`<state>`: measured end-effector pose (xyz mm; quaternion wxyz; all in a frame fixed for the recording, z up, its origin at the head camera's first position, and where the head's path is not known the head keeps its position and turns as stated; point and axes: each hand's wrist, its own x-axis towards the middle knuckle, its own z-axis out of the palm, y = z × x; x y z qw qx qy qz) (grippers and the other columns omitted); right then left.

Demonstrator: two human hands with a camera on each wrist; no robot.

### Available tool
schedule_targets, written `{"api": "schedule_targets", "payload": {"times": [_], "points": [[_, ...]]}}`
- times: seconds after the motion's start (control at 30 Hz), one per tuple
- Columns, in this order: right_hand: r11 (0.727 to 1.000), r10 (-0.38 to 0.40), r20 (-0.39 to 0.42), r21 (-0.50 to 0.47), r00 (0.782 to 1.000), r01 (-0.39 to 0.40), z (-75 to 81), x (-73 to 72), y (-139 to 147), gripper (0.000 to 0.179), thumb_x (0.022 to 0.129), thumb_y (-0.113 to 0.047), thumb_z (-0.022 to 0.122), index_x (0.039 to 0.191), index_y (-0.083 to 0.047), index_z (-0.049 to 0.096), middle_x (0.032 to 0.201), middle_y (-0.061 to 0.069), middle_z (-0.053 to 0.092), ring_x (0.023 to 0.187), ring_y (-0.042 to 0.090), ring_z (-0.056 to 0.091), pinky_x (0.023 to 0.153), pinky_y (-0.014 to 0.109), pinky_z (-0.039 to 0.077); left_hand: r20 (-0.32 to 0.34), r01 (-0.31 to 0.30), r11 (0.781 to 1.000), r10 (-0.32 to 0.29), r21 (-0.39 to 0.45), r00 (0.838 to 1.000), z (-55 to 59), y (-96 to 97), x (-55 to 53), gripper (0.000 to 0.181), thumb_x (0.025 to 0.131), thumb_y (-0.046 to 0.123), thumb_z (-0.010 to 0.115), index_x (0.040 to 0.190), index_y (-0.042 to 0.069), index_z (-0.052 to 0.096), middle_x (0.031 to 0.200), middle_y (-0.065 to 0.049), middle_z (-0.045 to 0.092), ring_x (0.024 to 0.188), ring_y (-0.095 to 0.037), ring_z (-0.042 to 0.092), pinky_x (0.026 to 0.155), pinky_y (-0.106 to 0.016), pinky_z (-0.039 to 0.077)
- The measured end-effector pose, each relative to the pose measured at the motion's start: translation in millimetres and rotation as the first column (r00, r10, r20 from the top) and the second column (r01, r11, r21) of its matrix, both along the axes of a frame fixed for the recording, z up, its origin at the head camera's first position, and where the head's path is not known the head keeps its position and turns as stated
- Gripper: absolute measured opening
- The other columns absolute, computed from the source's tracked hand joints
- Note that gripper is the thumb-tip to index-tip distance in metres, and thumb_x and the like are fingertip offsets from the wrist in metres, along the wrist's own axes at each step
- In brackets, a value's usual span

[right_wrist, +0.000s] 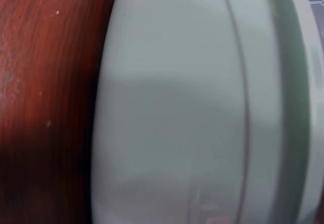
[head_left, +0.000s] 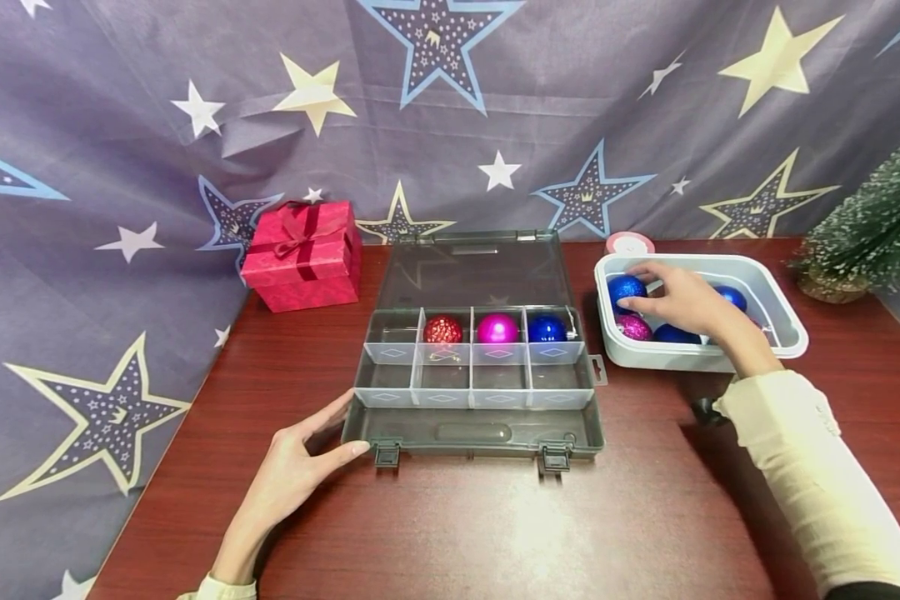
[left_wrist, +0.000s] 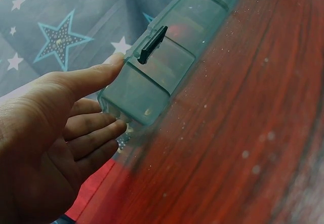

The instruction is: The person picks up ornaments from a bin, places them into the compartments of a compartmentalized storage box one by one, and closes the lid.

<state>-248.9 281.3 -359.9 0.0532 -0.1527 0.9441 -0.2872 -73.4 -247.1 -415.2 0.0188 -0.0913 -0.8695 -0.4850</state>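
A smoky clear divided box (head_left: 472, 432) lies on the table with its lid swung back. In its back row sit a red bauble (head_left: 442, 329), a magenta bauble (head_left: 497, 327) and a blue bauble (head_left: 547, 327), each in its own compartment. My left hand (head_left: 288, 467) steadies the box's front left corner, thumb on the edge and fingers fairly straight. Inside the white tub (head_left: 697, 358), my right hand (head_left: 686, 300) pinches a glittery blue bauble (head_left: 627, 292) between thumb and fingers. A glittery magenta bauble (head_left: 634, 327) and more blue baubles (head_left: 732, 297) lie around it. The right wrist view shows only the tub's wall (right_wrist: 172, 107).
A red gift box (head_left: 300, 258) with a bow stands at the back left. Behind the tub is a pink and white disc (head_left: 630, 242). A small frosted Christmas tree (head_left: 870, 217) stands on the right, and a star-printed cloth (head_left: 450, 142) hangs behind the table.
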Motion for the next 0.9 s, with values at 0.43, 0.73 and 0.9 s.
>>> {"api": "schedule_targets", "payload": {"times": [0.43, 0.73, 0.9], "points": [[0.997, -0.047, -0.010, -0.055, 0.999, 0.046, 20.6, 20.0, 1, 0.067, 0.099, -0.033, 0.073, 0.148, 0.004, 0.047, 0.138, 0.035, 0.054, 0.118, 0.054, 0.059, 0.099, 0.066, 0.045, 0.020, -0.015, 1.000, 0.015, -0.005, 1.000, -0.3, 0.2, 0.2, 0.068, 0.087, 0.031, 0.087, 0.149, 0.026, 0.059, 0.131, -0.001, 0.069, 0.124, -0.011, 0.061, 0.099, -0.014, 0.042], [0.994, -0.058, -0.080, -0.095, 0.995, 0.050, 34.4, 32.4, -7, 0.063, 0.097, -0.030, 0.075, 0.146, 0.002, 0.051, 0.136, 0.032, 0.058, 0.118, 0.053, 0.060, 0.097, 0.065, 0.047, 0.022, -0.011, 1.000, 0.010, 0.011, 1.000, 0.1, 0.9, 0.4, 0.069, 0.087, 0.030, 0.087, 0.149, 0.024, 0.059, 0.131, -0.002, 0.069, 0.125, -0.012, 0.061, 0.099, -0.014, 0.043], [0.994, -0.035, -0.130, -0.109, 0.991, 0.021, 40.9, 36.1, -17, 0.061, 0.096, -0.028, 0.077, 0.145, 0.000, 0.054, 0.131, 0.031, 0.062, 0.113, 0.051, 0.063, 0.094, 0.064, 0.049, 0.016, -0.009, 1.000, 0.009, 0.008, 1.000, 0.3, 1.1, 0.2, 0.068, 0.086, 0.029, 0.088, 0.148, 0.024, 0.060, 0.131, -0.002, 0.069, 0.124, -0.012, 0.062, 0.099, -0.014, 0.043]]}}
